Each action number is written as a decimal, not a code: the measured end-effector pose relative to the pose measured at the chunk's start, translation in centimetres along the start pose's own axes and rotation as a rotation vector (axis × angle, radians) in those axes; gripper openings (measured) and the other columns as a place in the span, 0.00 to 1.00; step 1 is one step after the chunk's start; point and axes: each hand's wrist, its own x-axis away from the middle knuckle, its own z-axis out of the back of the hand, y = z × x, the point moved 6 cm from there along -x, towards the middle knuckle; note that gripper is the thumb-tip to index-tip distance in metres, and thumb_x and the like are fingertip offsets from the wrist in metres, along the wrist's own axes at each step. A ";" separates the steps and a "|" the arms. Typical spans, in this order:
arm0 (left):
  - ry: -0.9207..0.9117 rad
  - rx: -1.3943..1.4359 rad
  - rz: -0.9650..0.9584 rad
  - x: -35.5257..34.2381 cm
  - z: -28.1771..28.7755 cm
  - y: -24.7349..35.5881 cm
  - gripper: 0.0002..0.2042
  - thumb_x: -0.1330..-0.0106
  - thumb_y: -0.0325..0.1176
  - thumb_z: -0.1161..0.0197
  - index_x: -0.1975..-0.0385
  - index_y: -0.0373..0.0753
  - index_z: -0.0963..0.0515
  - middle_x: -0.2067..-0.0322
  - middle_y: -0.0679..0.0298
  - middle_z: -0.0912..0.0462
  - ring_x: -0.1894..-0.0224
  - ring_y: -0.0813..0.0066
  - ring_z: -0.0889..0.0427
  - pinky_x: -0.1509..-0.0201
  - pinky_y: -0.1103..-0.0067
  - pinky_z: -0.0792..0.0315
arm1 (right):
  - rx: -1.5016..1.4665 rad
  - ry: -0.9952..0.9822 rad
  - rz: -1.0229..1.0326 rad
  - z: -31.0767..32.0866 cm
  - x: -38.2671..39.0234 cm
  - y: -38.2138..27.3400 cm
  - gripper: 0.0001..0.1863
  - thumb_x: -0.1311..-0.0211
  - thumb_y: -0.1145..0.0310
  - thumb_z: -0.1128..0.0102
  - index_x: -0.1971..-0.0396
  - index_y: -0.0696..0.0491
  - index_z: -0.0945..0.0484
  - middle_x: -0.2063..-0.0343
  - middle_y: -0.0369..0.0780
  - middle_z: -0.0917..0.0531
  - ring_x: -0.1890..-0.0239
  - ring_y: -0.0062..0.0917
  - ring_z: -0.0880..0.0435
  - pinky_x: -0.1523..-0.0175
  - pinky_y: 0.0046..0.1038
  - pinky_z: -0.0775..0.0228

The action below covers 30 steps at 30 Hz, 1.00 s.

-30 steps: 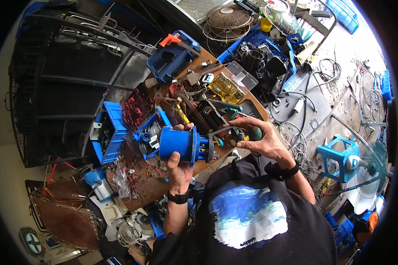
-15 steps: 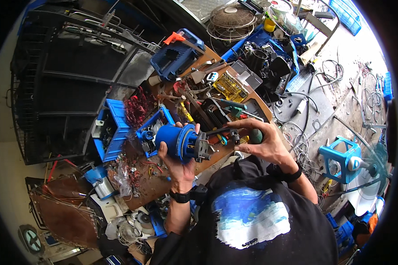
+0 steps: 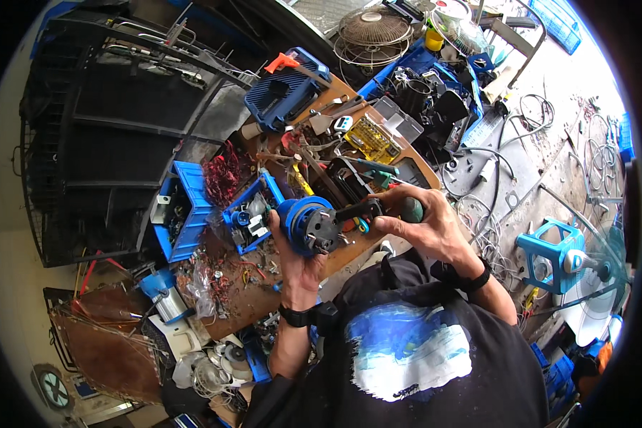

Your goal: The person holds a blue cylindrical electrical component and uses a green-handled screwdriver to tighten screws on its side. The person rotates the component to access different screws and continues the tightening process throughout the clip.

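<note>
My left hand is wrapped round a blue cylindrical housing that looks like a motor body. Its dark round end, with several small posts and holes, is turned toward me. My right hand has its thumb and fingers closed round a black piece whose narrow end reaches the housing's upper right edge; whether the two are joined I cannot tell. Within the same hand shows a dark green rounded handle, the rest of it hidden. Below the hands is a wooden bench.
An open blue bin and a small blue tray of parts stand on the left. Beyond lie a yellow bit set, pliers and a blue toolbox with an orange-handled saw. At right are loose cables and a blue stool.
The blue housing has been turned so that its dark end faces me more directly. My left hand has rolled with it; my right hand stays close by, still at the black piece.
</note>
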 end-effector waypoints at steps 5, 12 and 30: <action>-0.014 -0.024 0.036 0.0 0.5 0.1 0.36 0.26 0.63 0.35 0.42 0.27 0.22 0.48 0.47 0.12 0.48 0.54 0.10 0.34 0.53 0.17 | 0.037 0.018 -0.037 0.2 0.4 0.2 0.26 0.35 0.53 0.20 0.51 0.62 0.12 0.69 0.40 0.11 0.67 0.18 0.15 0.60 0.26 0.22; 0.133 -0.171 -0.070 -0.3 0.9 -0.4 0.36 0.25 0.62 0.36 0.39 0.30 0.23 0.46 0.49 0.12 0.45 0.55 0.11 0.33 0.55 0.18 | 0.035 0.028 -0.068 0.1 -0.4 -0.6 0.26 0.34 0.53 0.21 0.55 0.63 0.13 0.71 0.42 0.09 0.67 0.19 0.11 0.59 0.27 0.19; 0.109 -0.095 -0.019 -0.6 2.3 -1.1 0.32 0.25 0.55 0.33 0.32 0.37 0.26 0.35 0.51 0.18 0.33 0.50 0.19 0.20 0.42 0.36 | 0.023 0.077 -0.170 -0.3 -1.7 2.4 0.25 0.33 0.51 0.23 0.55 0.60 0.12 0.73 0.40 0.11 0.71 0.17 0.15 0.64 0.27 0.20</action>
